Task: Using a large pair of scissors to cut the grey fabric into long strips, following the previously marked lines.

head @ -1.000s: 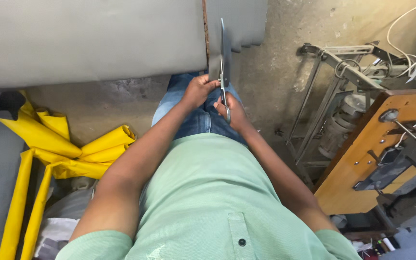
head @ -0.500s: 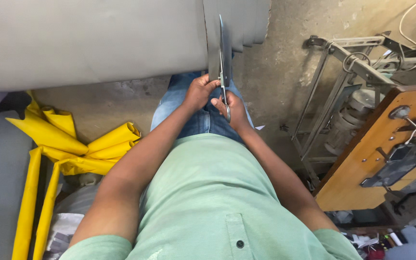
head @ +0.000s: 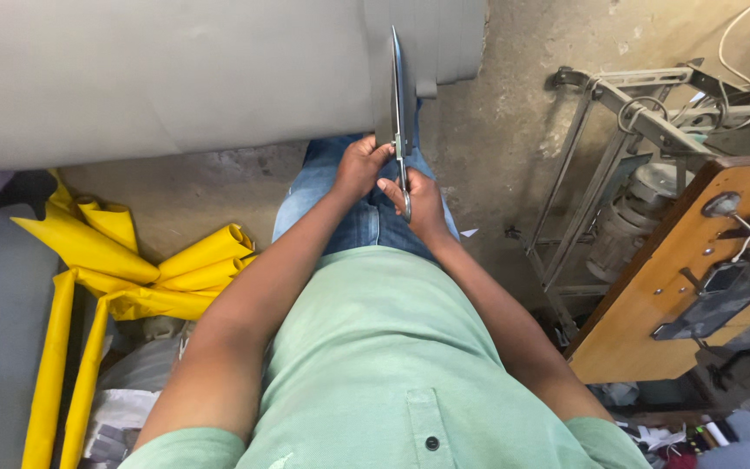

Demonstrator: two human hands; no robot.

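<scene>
Head view: right hand (head: 423,201) clamped on the scissors (head: 398,104), blades pointing to twelve o'clock along the grey sheet (head: 175,78); left hand (head: 359,167) pinches its edge. Since a second ago, both hands have barely shifted, so cutting looks paused or slow.

A sewing or upholstery workshop is shown. A wooden sewing-machine table (head: 696,278) on a metal stand (head: 605,165) with a motor (head: 631,217) is seen at the right, rolled yellow sheeting (head: 123,260) is piled on the bare concrete floor (head: 514,104), and a wide grey sheet (head: 175,78) is spread ahead.
</scene>
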